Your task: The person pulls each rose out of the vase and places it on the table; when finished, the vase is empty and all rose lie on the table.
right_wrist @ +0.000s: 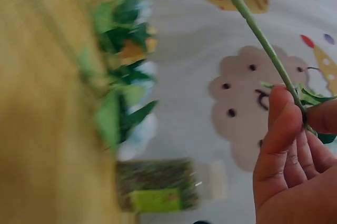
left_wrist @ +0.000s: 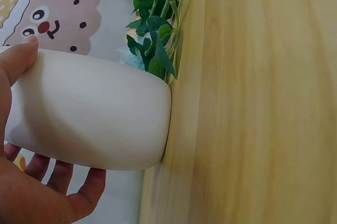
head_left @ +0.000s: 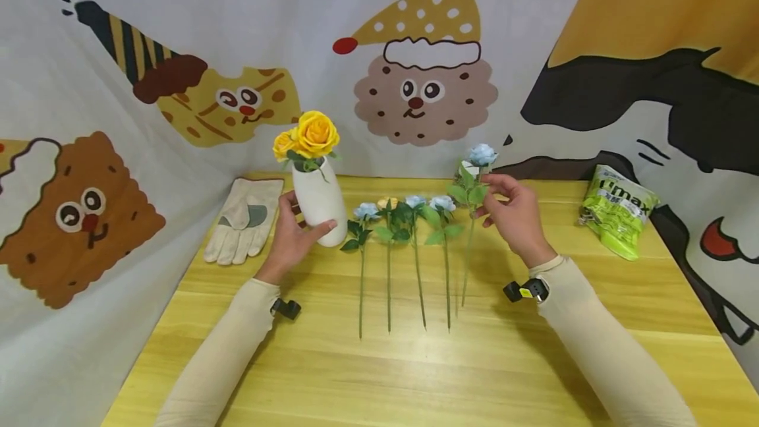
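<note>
My left hand point(head_left: 288, 239) grips a white vase point(head_left: 320, 199) around its side, thumb across the front. In the left wrist view, the base of the vase point(left_wrist: 121, 113) is at the tabletop, slightly tilted. Yellow roses point(head_left: 316, 134) stand in its mouth. With thumb and fingertips, my right hand point(head_left: 517, 219) pinches the green stem of a blue rose point(head_left: 483, 154), held upright above the table. Between the hands lie several long-stemmed flowers in a row, among them a blue rose point(head_left: 366, 211) and a yellow rose point(head_left: 388, 203), blooms toward the back.
A pale work glove point(head_left: 242, 232) lies left of the vase. On the right is a green bag point(head_left: 619, 209). Behind the held rose stands a clear jar point(right_wrist: 158, 184) with dark contents and a green label. A printed cloth point(head_left: 415, 170) hangs along the wooden table's point(head_left: 367, 381) back edge.
</note>
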### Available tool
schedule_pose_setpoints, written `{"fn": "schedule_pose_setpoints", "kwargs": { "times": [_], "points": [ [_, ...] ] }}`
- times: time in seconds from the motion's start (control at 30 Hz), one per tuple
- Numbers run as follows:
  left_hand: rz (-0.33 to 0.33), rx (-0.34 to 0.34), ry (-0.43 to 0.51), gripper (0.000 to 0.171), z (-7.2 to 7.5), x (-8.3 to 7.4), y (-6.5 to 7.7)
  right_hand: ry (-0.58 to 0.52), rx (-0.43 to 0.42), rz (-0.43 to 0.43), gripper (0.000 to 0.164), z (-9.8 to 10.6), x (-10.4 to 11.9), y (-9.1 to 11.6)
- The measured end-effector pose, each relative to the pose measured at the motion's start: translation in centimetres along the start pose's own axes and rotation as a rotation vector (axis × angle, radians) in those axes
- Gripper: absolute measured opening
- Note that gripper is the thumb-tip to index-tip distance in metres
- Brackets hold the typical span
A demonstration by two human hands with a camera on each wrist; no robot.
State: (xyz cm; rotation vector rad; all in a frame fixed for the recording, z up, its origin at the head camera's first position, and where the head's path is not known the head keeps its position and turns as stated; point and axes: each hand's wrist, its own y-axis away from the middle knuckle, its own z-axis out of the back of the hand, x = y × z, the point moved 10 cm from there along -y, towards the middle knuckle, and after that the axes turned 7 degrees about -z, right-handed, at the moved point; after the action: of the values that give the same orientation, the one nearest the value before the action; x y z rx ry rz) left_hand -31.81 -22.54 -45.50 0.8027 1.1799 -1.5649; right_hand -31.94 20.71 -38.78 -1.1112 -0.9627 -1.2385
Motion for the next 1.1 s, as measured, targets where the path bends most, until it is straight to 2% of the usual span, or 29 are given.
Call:
{"fn": "schedule_pose_setpoints", "kwargs": {
  "times": [0.3,0.6,0.83,1.1],
  "points": [
    [-0.03,-0.009,-0.013,0.092,0.1,-0.2,0.0,0.097,0.131,-0.22,0.038,-0.4,-6.3,0.6],
    [-0.029,-0.001,0.007,0.091,-0.1,-0.2,0.0,0.058,0.216,-0.371,0.043,-1.3,-11.0,0.5],
    [-0.008,0.001,0.025,0.091,0.0,-0.3,0.1,0.094,0.272,-0.421,0.047,-1.7,-13.1,0.3],
    [-0.018,0.004,0.013,0.091,0.0,-0.3,0.0,0.154,0.271,-0.44,0.047,-1.5,-13.7,-0.2]
  ]
}}
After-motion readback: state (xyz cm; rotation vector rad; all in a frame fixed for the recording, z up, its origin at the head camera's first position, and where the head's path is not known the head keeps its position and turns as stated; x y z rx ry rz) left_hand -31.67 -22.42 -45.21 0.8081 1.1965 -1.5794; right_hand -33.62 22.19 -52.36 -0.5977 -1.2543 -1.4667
